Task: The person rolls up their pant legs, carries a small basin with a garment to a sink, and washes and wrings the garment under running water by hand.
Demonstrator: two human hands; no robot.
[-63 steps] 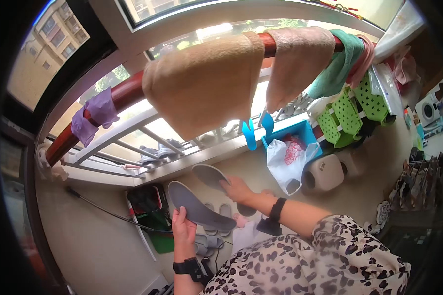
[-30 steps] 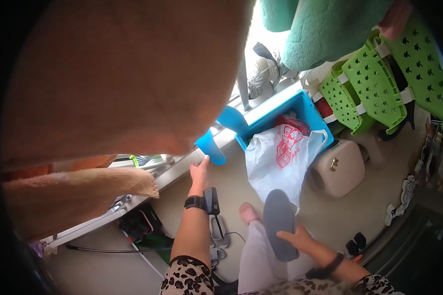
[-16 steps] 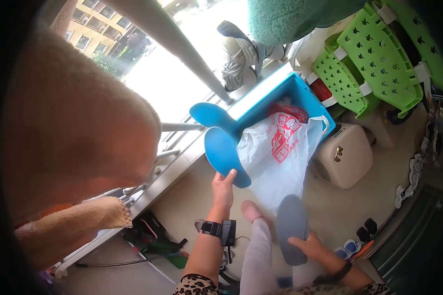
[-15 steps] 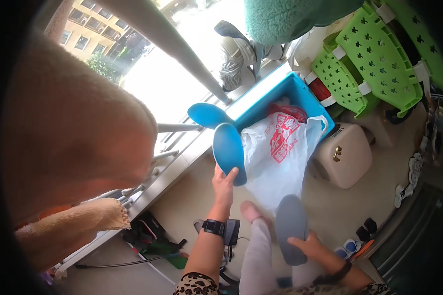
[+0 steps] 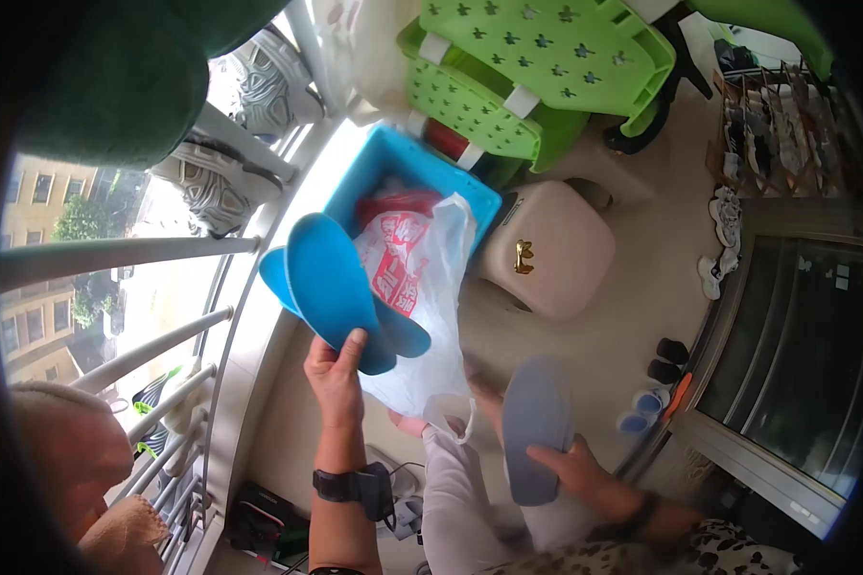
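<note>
The left hand [image 5: 336, 383], left of the frame's centre, grasps a blue insole [image 5: 328, 273] by its lower end, thumb on the near face; a second blue insole [image 5: 408, 333] shows behind it, at an angle, and whether the fingers grip that one too I cannot tell; the right hand [image 5: 571, 468], lower right of centre, grasps a grey insole [image 5: 535, 412] upright in the frame, thumb across its face, the other fingers hidden; behind the blue pair, at upper centre, stands a blue box [image 5: 431, 161] with a white plastic bag [image 5: 441, 278] spilling over its near side; a beige stool [image 5: 566, 244] sits just right of the box; grey shoes [image 5: 201, 187] rest by the railing [image 5: 125, 254], upper left.
</note>
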